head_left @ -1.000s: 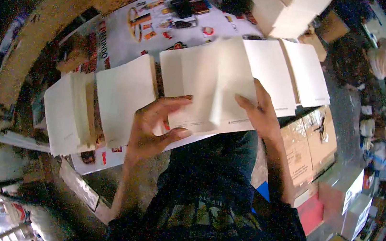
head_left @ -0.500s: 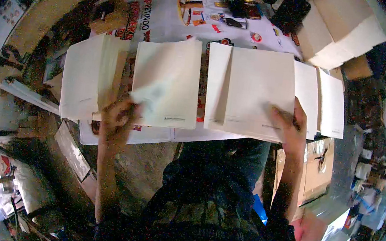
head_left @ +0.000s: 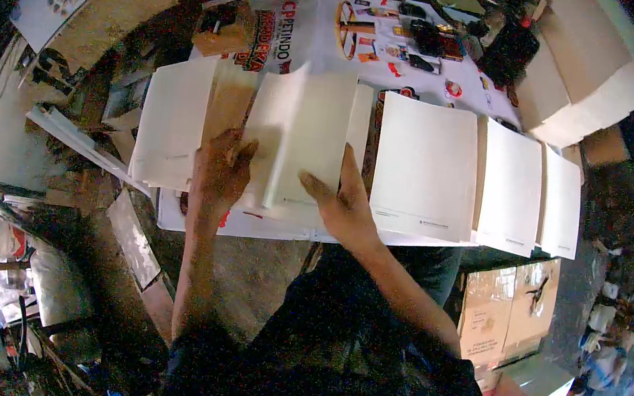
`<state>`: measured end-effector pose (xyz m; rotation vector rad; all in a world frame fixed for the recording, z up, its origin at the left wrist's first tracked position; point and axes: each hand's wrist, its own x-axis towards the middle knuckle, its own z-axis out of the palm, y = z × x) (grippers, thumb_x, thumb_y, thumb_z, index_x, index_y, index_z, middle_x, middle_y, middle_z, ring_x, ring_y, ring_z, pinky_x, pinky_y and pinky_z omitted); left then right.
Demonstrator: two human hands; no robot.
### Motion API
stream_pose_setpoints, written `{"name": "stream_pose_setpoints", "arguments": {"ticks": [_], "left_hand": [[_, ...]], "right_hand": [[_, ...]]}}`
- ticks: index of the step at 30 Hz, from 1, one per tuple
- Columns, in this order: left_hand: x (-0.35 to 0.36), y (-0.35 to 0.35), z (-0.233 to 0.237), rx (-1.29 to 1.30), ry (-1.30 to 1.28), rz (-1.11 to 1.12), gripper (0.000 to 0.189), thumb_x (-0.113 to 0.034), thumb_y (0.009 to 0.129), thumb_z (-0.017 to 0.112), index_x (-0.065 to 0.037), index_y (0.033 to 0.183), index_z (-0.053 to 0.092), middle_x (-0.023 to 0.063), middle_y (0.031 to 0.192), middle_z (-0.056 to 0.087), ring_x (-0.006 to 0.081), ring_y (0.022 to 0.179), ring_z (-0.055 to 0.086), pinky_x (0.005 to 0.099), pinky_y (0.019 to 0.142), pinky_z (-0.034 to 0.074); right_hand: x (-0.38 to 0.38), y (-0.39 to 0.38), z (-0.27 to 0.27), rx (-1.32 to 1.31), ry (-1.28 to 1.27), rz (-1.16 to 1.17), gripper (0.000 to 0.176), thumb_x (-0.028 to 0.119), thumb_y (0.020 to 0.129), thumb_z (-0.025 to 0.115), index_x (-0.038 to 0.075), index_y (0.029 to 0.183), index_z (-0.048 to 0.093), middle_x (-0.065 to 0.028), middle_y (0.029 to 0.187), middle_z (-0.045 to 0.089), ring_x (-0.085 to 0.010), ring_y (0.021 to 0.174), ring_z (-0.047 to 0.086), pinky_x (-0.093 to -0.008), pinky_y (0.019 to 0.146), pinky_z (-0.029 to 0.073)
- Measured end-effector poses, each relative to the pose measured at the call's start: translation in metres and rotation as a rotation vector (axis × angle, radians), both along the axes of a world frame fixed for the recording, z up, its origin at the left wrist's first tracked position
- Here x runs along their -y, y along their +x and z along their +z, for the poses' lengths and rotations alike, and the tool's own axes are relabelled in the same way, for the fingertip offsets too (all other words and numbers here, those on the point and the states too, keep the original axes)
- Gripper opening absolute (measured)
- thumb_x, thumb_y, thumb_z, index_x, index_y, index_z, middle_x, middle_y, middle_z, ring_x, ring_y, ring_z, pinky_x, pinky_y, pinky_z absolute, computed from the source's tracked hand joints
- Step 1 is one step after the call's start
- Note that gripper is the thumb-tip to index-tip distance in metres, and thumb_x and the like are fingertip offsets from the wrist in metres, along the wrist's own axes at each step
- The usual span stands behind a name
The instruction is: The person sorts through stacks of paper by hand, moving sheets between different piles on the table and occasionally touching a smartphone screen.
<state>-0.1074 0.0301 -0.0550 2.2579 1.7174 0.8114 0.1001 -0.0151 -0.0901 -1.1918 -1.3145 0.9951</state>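
Several stacks of cream-white paper lie in a row across the table. My right hand (head_left: 347, 210) grips the right edge of a paper sheet (head_left: 313, 130), its thumb on the face and its fingers at the edge. At the sheet's left side, my left hand (head_left: 224, 171) has its fingers curled closed against the paper. The sheet bows between both hands over the stack under it. Left of my left hand is the leftmost paper stack (head_left: 172, 121). Beyond my right hand lie a wide paper stack (head_left: 425, 168), another stack (head_left: 510, 182) and the rightmost stack (head_left: 560, 200), with small print along their lower edges.
A printed white banner (head_left: 314, 31) covers the table, with dark small items on its far part. A tall pile of pale board (head_left: 586, 65) stands at the back right. Cardboard boxes (head_left: 509, 309) sit below the table on the right, and a pale strip (head_left: 85, 150) juts out at the left.
My right hand has moved left from the right-hand stack to the sheet beside my left hand. The sheet is now bent between both hands. The view has shifted slightly.
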Motion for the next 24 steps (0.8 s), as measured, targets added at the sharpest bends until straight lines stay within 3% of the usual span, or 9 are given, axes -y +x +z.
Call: {"name": "stream_pose_setpoints", "arguments": {"ticks": [4,5,8,11,16,20,21,23,24], "left_hand": [[0.003,0.004,0.076,0.365,-0.136,0.214,0.023,-0.002,0.086,0.060,-0.006,0.108,0.057,0.0047,0.079,0.060,0.0143,0.066,0.051,0.0282,0.057,0.041],[-0.011,-0.023,0.068,0.207,0.169,0.115,0.027,-0.005,0.087,0.061,-0.008,0.113,0.058,0.0030,0.079,0.058,0.0131,0.069,0.049,0.0279,0.060,0.041],[-0.045,-0.101,0.081,0.199,-0.010,0.298,0.042,-0.027,0.095,0.052,-0.006,0.131,0.052,0.0126,0.120,0.062,0.0174,0.107,0.057,0.0324,0.095,0.042],[-0.074,-0.148,0.066,-0.102,0.184,0.327,0.043,-0.028,0.093,0.053,-0.008,0.131,0.052,0.0120,0.122,0.060,0.0208,0.109,0.057,0.0348,0.097,0.041],[-0.063,0.089,0.033,-0.334,-0.040,-0.973,0.039,-0.021,0.088,0.060,-0.006,0.124,0.055,0.0116,0.118,0.060,0.0234,0.108,0.057,0.0370,0.096,0.043],[-0.057,0.130,0.040,-0.440,-0.069,-1.432,0.036,-0.015,0.084,0.066,-0.006,0.119,0.057,0.0112,0.114,0.060,0.0254,0.108,0.057,0.0387,0.095,0.044],[-0.061,0.075,0.046,-0.454,-0.047,-1.142,0.036,-0.014,0.084,0.065,-0.005,0.118,0.057,0.0113,0.114,0.060,0.0254,0.108,0.057,0.0386,0.095,0.044],[-0.093,-0.079,0.028,-0.232,0.040,-0.178,0.035,-0.012,0.084,0.065,-0.005,0.117,0.058,0.0114,0.114,0.060,0.0254,0.108,0.057,0.0384,0.096,0.044],[-0.097,-0.107,0.036,-0.158,0.125,0.033,0.035,-0.011,0.083,0.065,-0.004,0.117,0.058,0.0114,0.114,0.060,0.0253,0.108,0.057,0.0383,0.096,0.044]], "right_hand": [[0.027,-0.002,0.050,-0.423,-0.083,0.292,0.069,0.006,0.088,0.061,0.006,0.144,0.020,-0.0166,0.121,0.055,-0.0177,0.101,0.058,-0.0297,0.084,0.048],[0.029,0.001,0.065,-0.428,-0.084,0.288,0.069,0.006,0.088,0.061,0.006,0.144,0.020,-0.0166,0.121,0.055,-0.0177,0.101,0.058,-0.0297,0.084,0.048],[0.032,0.015,0.082,-0.300,-0.247,0.407,0.064,0.007,0.089,0.062,0.011,0.141,0.024,-0.0200,0.128,0.052,-0.0197,0.101,0.061,-0.0300,0.079,0.052],[0.040,0.034,0.089,-0.235,-0.291,0.333,0.062,0.007,0.089,0.062,0.010,0.140,0.026,-0.0185,0.129,0.051,-0.0190,0.100,0.061,-0.0287,0.077,0.052],[0.061,0.090,0.073,-0.245,-0.156,0.193,0.048,0.003,0.088,0.062,0.007,0.130,0.041,-0.0099,0.124,0.053,-0.0149,0.094,0.062,-0.0264,0.072,0.051],[0.091,0.180,0.068,0.033,0.100,-0.204,0.030,-0.001,0.083,0.063,0.002,0.113,0.057,-0.0069,0.112,0.062,-0.0124,0.093,0.062,-0.0252,0.074,0.051],[0.090,0.203,0.068,0.241,0.272,-0.530,0.027,0.006,0.080,0.069,0.006,0.106,0.061,-0.0067,0.106,0.064,-0.0150,0.084,0.063,-0.0275,0.063,0.053],[0.106,0.268,0.072,0.519,0.117,-0.917,0.034,0.012,0.072,0.079,0.008,0.103,0.065,-0.0095,0.107,0.066,-0.0233,0.101,0.061,-0.0365,0.088,0.047],[0.114,0.307,0.067,0.779,0.217,-1.085,0.034,0.018,0.071,0.080,0.007,0.100,0.066,-0.0080,0.106,0.066,-0.0235,0.100,0.061,-0.0354,0.087,0.047]]}}
